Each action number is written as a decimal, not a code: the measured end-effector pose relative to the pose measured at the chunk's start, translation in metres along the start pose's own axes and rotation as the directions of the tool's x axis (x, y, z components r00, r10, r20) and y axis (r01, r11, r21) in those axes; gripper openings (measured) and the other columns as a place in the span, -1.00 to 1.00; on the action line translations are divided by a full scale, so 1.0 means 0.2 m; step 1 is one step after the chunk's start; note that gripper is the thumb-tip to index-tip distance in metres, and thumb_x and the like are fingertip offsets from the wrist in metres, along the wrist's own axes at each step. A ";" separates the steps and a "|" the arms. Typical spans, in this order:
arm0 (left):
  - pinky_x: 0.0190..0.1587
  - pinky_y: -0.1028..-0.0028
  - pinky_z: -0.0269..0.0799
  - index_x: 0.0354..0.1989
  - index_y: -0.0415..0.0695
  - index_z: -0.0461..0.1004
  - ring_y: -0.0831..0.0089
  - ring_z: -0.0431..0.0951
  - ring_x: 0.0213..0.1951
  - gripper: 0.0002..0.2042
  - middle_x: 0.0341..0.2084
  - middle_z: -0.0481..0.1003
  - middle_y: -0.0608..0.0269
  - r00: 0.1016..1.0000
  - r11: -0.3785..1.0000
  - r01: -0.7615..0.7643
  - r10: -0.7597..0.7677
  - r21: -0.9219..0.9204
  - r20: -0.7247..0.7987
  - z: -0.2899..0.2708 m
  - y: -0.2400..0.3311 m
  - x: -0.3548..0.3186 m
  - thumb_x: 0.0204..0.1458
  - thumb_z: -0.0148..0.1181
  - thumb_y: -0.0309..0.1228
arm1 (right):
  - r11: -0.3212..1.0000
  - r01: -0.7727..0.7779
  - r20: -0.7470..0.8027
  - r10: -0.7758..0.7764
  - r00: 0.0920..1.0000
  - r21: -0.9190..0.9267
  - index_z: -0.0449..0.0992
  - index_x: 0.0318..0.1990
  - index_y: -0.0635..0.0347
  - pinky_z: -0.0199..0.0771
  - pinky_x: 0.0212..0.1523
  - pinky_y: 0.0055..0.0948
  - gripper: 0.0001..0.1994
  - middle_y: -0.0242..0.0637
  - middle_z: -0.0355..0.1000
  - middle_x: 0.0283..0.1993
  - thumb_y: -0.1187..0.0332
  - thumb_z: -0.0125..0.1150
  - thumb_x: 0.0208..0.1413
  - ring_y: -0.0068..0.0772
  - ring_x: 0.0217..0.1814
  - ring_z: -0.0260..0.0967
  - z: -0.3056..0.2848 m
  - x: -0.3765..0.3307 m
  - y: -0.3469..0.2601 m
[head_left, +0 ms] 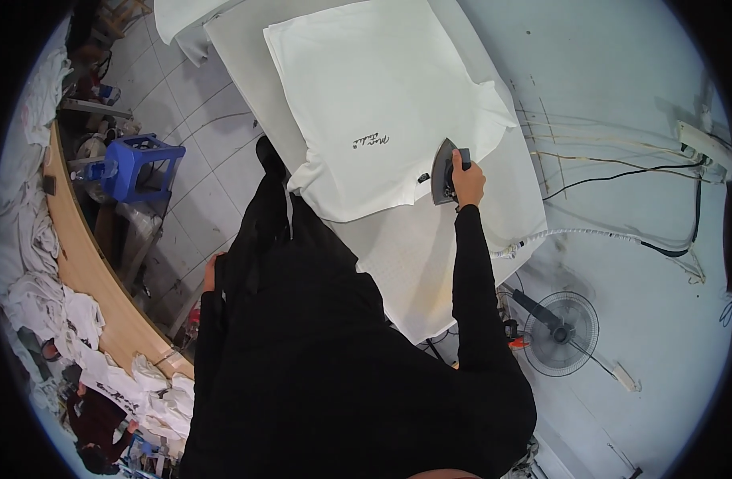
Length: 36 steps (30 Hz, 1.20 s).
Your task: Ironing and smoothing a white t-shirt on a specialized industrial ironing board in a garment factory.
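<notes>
My right hand (468, 182) is closed round the handle of a dark clothes iron (441, 177). The iron's pointed tip faces away from me, and it is at the neck end of a white T-shirt (358, 88), beside a small black label (423, 178). Whether its plate presses on the cloth, I cannot tell. The shirt lies spread on a white-covered ironing table (418, 263), with small dark lettering showing on its front. My left hand (210, 273) hangs low at my side, mostly hidden by my black clothing; its fingers cannot be made out.
To the left, a blue plastic stool (142, 169) stands on the tiled floor (192, 136). A long wooden table (102, 279) bears heaps of white garments (43, 263); a person (98, 423) is beyond it. At right are a fan (561, 334) and a wrapped cord (581, 232) along the wall.
</notes>
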<state>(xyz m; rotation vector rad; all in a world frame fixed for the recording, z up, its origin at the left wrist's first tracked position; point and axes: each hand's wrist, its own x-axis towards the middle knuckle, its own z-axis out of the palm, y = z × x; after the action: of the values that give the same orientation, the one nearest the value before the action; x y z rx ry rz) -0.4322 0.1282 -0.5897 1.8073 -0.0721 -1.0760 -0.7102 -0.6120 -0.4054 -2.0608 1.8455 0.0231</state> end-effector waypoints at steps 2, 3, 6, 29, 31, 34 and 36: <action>0.18 0.35 0.59 0.22 -0.27 0.56 0.36 0.67 0.04 -0.70 0.02 0.68 0.11 1.000 0.999 -0.017 0.018 0.042 -0.024 -0.02 -0.03 -0.01 0.44 0.01 -0.48 | 0.999 0.014 -0.018 -0.013 1.000 0.046 0.75 -0.15 0.24 0.59 0.07 0.11 -0.21 0.04 0.72 -0.15 -0.47 0.16 0.28 0.24 0.03 0.66 0.00 -0.02 -0.02; 0.18 0.35 0.59 0.23 -0.27 0.56 0.37 0.67 0.03 -0.70 0.02 0.67 0.10 0.999 0.996 -0.033 0.036 0.081 -0.035 -0.02 -0.06 -0.01 0.45 0.00 -0.48 | 0.999 0.017 -0.017 -0.016 1.000 0.043 0.75 -0.15 0.24 0.59 0.07 0.11 -0.21 0.04 0.72 -0.15 -0.47 0.16 0.28 0.24 0.03 0.66 0.00 -0.02 -0.03; 0.18 0.35 0.59 0.24 -0.26 0.54 0.36 0.66 0.05 -0.69 0.04 0.66 0.08 1.000 1.000 0.006 -0.006 0.001 -0.012 0.01 -0.09 0.02 0.47 -0.02 -0.47 | 1.000 -0.001 -0.025 0.002 1.000 0.019 0.76 -0.17 0.24 0.60 0.06 0.10 -0.20 0.03 0.72 -0.17 -0.49 0.17 0.25 0.22 0.01 0.66 -0.01 -0.01 0.00; 0.06 -0.07 0.61 -0.13 -0.15 0.75 -0.17 0.71 -0.01 -0.57 -0.13 0.72 -0.15 0.868 0.919 0.210 -0.018 0.334 -0.497 0.39 0.20 0.03 0.26 0.12 -0.03 | 0.951 0.309 -0.275 -0.295 0.915 0.008 0.66 0.26 0.32 0.67 0.16 0.04 -0.22 0.34 0.65 0.04 -0.33 0.08 0.44 0.29 0.18 0.64 0.08 0.14 0.38; 0.09 -0.04 0.61 -0.14 -0.14 0.75 -0.14 0.71 0.00 -0.55 -0.12 0.73 -0.12 0.799 0.946 0.223 -0.039 0.235 -0.600 0.33 0.23 -0.06 0.24 0.13 0.01 | 0.933 -0.287 0.014 0.291 0.957 0.215 0.74 -0.15 0.20 0.52 -0.01 0.11 -0.44 -0.04 0.62 -0.20 -0.16 0.11 0.47 0.02 -0.20 0.48 0.04 -0.13 0.25; 0.10 -0.02 0.61 -0.14 -0.12 0.75 -0.12 0.72 0.00 -0.54 -0.13 0.74 -0.08 0.766 0.936 0.317 -0.156 0.155 -0.624 0.38 0.18 -0.19 0.22 0.15 0.04 | 0.957 -0.188 0.029 0.186 0.982 0.221 0.74 -0.15 0.21 0.52 0.00 0.12 -0.44 -0.03 0.62 -0.20 -0.16 0.11 0.47 0.03 -0.20 0.48 0.00 -0.09 -0.06; 0.09 -0.01 0.62 -0.17 -0.13 0.77 -0.12 0.73 -0.01 -0.53 -0.13 0.73 -0.11 0.757 0.922 0.367 -0.217 0.126 -0.616 0.41 0.08 -0.25 0.22 0.13 0.03 | 0.962 -0.151 0.038 0.146 0.989 0.228 0.74 -0.15 0.22 0.53 0.00 0.12 -0.44 -0.02 0.62 -0.19 -0.16 0.10 0.47 0.04 -0.20 0.49 0.04 -0.08 -0.18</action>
<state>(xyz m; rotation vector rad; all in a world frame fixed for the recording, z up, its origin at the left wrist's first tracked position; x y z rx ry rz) -0.5119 0.0864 -0.5563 2.3658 0.5020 -0.6737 -0.6762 -0.5911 -0.3991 -1.7575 1.8893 -0.1239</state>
